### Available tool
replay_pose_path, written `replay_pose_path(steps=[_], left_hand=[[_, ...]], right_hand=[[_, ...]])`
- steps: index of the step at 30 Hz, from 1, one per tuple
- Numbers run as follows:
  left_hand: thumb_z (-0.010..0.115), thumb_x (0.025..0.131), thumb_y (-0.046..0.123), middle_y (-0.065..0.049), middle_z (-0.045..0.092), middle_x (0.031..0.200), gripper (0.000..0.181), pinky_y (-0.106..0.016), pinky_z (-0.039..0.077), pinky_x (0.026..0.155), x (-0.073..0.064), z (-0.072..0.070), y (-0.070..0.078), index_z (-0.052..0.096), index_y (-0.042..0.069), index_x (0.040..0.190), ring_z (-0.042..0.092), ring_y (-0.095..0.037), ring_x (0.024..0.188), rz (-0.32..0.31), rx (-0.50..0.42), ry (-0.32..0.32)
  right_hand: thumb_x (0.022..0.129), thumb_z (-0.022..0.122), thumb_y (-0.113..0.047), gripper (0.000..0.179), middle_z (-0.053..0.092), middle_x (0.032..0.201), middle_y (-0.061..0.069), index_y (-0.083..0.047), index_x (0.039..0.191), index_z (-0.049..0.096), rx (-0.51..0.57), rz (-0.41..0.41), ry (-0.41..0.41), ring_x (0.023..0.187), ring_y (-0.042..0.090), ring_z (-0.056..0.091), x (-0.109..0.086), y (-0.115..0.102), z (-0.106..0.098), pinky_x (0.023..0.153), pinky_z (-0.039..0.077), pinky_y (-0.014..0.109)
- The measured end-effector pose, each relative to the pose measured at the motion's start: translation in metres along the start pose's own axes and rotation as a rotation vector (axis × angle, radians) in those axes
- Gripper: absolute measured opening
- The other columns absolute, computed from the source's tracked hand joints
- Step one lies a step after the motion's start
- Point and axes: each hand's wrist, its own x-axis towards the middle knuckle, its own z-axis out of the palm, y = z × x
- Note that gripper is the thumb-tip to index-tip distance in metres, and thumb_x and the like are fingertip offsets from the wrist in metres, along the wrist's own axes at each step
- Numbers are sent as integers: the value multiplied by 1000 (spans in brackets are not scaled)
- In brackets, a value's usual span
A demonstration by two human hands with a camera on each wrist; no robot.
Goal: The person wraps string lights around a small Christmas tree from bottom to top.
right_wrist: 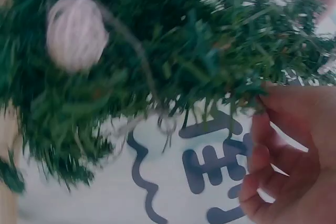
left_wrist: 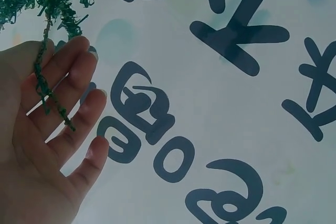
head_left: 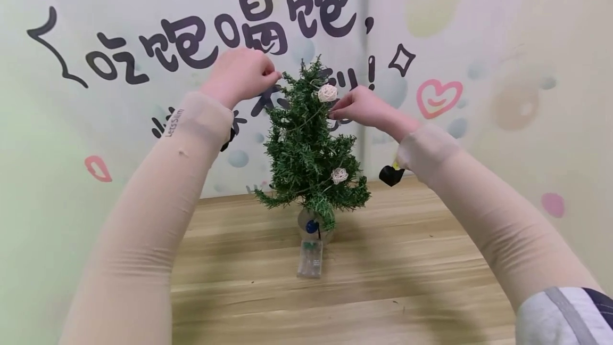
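A small green artificial Christmas tree (head_left: 306, 142) stands upright on the table, with two white woven balls, an upper one (head_left: 328, 93) and a lower one (head_left: 339, 175), on its right side. At the upper left of the tree, my left hand (head_left: 244, 76) pinches a thin green twig (left_wrist: 42, 77) between thumb and forefinger; the twig's end hangs over the palm. My right hand (head_left: 361, 108) is at the tree's upper right, just below the upper ball. In the right wrist view, its thumb and forefinger pinch the tip of a branch (right_wrist: 254, 93). A thin wire (right_wrist: 139, 48) runs across the needles.
A clear battery box (head_left: 310, 259) lies in front of the tree's pale base (head_left: 306, 222), with a blue round piece (head_left: 312, 226) beside it. The wooden table (head_left: 383, 281) meets a wall (head_left: 503, 31) printed with dark lettering close behind the tree.
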Motion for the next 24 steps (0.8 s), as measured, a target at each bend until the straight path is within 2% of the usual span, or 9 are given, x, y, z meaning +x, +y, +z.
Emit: replay_pose_path(steps=[3, 6, 8, 10, 13, 15, 17, 19, 24], left_hand=[[38, 91, 36, -1, 42, 55, 40, -30, 32, 53, -2, 0, 0, 47, 13, 61, 40, -19, 54, -5, 8, 35], [39, 91, 37, -2, 56, 79, 33, -36, 38, 66, -7, 2, 2, 62, 16, 82, 49, -22, 75, 4, -9, 134], [42, 91, 37, -2, 57, 99, 30, -39, 36, 77, -14, 5, 6, 63, 19, 101, 48, -22, 94, 7, -46, 264], [46, 89, 34, -2, 53, 112, 29, -40, 31, 88, -23, 10, 15, 60, 20, 110, 42, -22, 107, 20, -103, 441], [56, 84, 24, -6, 55, 104, 19, -39, 30, 86, -41, 27, 35, 63, 14, 99, 43, -23, 100, 89, -195, 715], [61, 80, 19, -8, 56, 100, 12, -40, 29, 84, -51, 43, 51, 64, 10, 88, 44, -25, 95, 143, -199, 822], [62, 79, 20, -8, 54, 103, 10, -44, 28, 84, -60, 59, 66, 65, 11, 82, 42, -27, 97, 167, -149, 845], [59, 81, 23, -6, 51, 112, 11, -46, 24, 89, -65, 73, 79, 66, 14, 82, 38, -27, 105, 161, -78, 816], [55, 83, 25, -2, 40, 128, 14, -48, 12, 98, -65, 94, 89, 67, 20, 82, 24, -26, 122, 65, 24, 748]], right_hand=[[82, 62, -26, 25, 61, 93, 8, -9, 99, 67, 148, 69, -37, 74, 16, 52, -1, 1, 2, 70, 43, 29], [82, 62, -22, 23, 56, 83, 8, -7, 99, 66, 327, 121, -47, 63, 15, 44, -1, 5, 6, 58, 40, 26], [82, 62, -20, 25, 57, 78, 6, -5, 101, 65, 440, 144, -52, 58, 12, 42, -2, 9, 8, 54, 38, 24], [82, 63, -20, 26, 59, 76, 4, -5, 102, 64, 530, 159, -60, 55, 11, 42, -3, 10, 10, 52, 35, 23], [80, 64, -19, 26, 63, 81, 6, -5, 102, 64, 621, 188, -68, 52, 10, 43, -6, 10, 12, 51, 34, 23], [80, 65, -18, 23, 64, 84, 7, -7, 100, 64, 655, 206, -65, 52, 10, 43, -8, 10, 14, 51, 34, 23], [80, 64, -18, 21, 64, 85, 6, -7, 99, 64, 680, 227, -55, 52, 9, 44, -8, 10, 15, 51, 33, 23], [80, 65, -18, 21, 65, 85, 5, -8, 98, 64, 700, 246, -40, 53, 9, 45, -8, 9, 17, 51, 33, 23], [79, 66, -18, 22, 65, 92, 5, -9, 99, 63, 743, 276, -13, 54, 9, 47, -7, 7, 21, 52, 33, 23]])
